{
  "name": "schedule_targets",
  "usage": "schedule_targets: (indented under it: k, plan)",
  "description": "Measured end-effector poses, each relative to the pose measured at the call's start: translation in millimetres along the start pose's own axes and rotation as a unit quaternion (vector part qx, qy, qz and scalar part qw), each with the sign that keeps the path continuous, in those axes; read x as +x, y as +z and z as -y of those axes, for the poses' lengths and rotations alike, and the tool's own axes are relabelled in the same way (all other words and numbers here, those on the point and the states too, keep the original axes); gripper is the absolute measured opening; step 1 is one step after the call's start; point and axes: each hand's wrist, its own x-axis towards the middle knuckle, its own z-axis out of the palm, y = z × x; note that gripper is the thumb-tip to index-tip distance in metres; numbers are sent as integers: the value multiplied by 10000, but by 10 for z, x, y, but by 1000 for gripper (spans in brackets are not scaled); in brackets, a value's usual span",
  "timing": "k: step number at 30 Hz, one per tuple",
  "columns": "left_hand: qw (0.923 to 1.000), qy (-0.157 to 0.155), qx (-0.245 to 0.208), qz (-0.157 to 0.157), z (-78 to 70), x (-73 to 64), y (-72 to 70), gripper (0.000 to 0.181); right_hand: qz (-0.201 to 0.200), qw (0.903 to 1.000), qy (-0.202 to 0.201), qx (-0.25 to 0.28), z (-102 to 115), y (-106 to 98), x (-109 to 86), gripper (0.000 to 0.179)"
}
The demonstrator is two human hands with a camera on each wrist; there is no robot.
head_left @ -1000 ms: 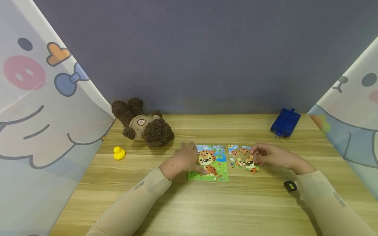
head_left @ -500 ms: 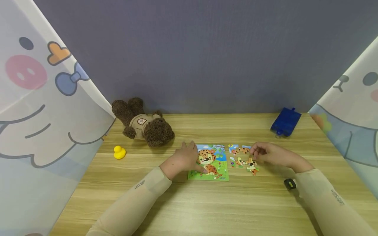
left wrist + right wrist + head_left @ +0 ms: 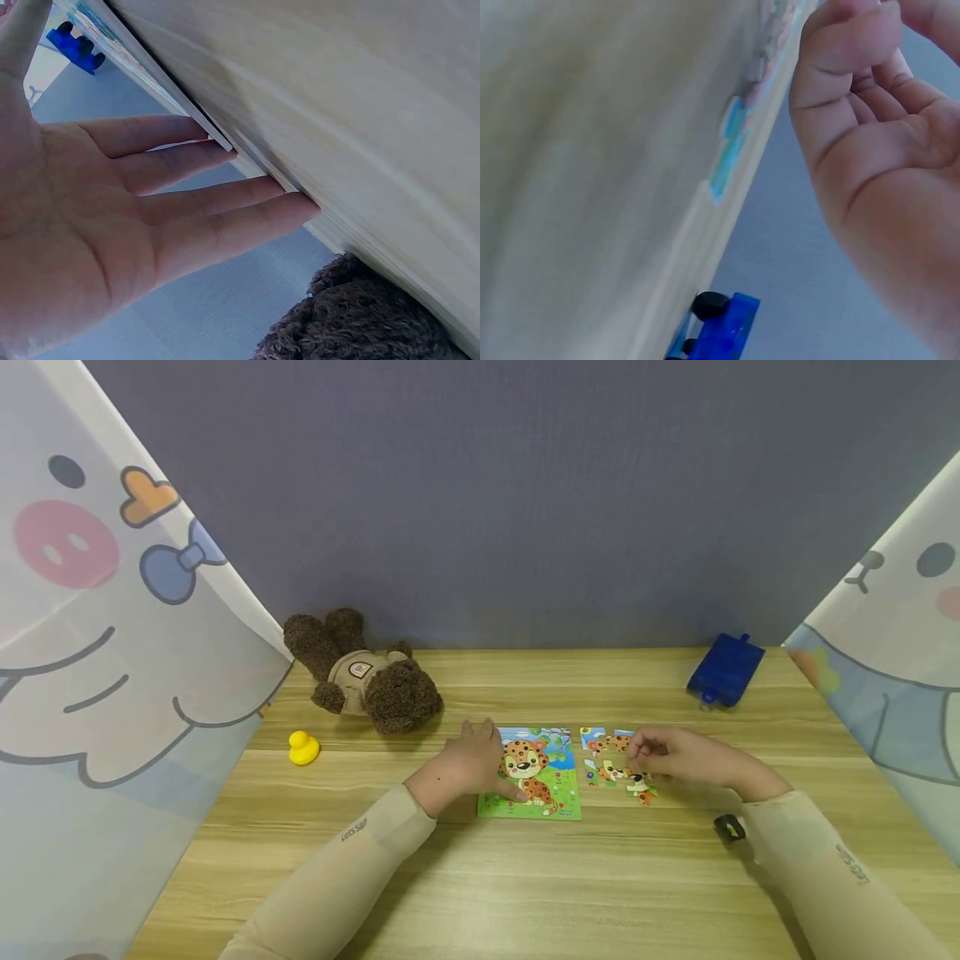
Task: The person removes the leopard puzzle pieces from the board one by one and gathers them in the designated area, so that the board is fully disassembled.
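A leopard picture board [image 3: 558, 785] lies flat on the wooden table. My left hand [image 3: 472, 760] rests over its left side, fingers spread and straight; the left wrist view shows fingertips [image 3: 304, 206] down at the table surface and the board's thin edge. To the right of the board several leopard jigsaw puzzle pieces [image 3: 615, 773] lie in a partly joined group with gaps. My right hand [image 3: 675, 753] is low over the group's right side, fingers loosely bent, thumb and index finger close to the pieces. Nothing shows between them, and the hand hides some of the group.
A brown teddy bear [image 3: 360, 677] lies on its back at the back left, with a yellow rubber duck [image 3: 303, 748] in front of it. A blue toy vehicle [image 3: 725, 670] with black wheels is at the back right. A grey partition [image 3: 510, 527] closes off the table's far edge.
My right hand has come away from the lower right puzzle piece, lifted slightly, then shifted a little left over the group. That piece now lies with the others. The left hand has stayed put.
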Motion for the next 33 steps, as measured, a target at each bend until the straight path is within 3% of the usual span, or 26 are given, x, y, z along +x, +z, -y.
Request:
schedule_targets:
  k: [13, 16, 20, 24, 33]
  plan:
    - [9997, 70, 227, 78, 10, -29, -80, 128, -116, 9992, -173, -328, 257, 21, 209, 18]
    - [9996, 128, 246, -36, 13, -26, -99, 128, -29, 9994, -271, -236, 320, 38, 274, 21]
    - [9984, 286, 282, -410, -2, -16, -123, 123, -2, 9997, -201, -106, 436, 73, 359, 25]
    - [9967, 416, 289, -642, -82, -16, -130, 120, -100, 9997, -151, -187, 545, 122, 456, 27]
    - [9939, 236, 1011, -380, -310, -62, -33, 124, -100, 9915, -489, -1202, 612, 348, 726, 26]
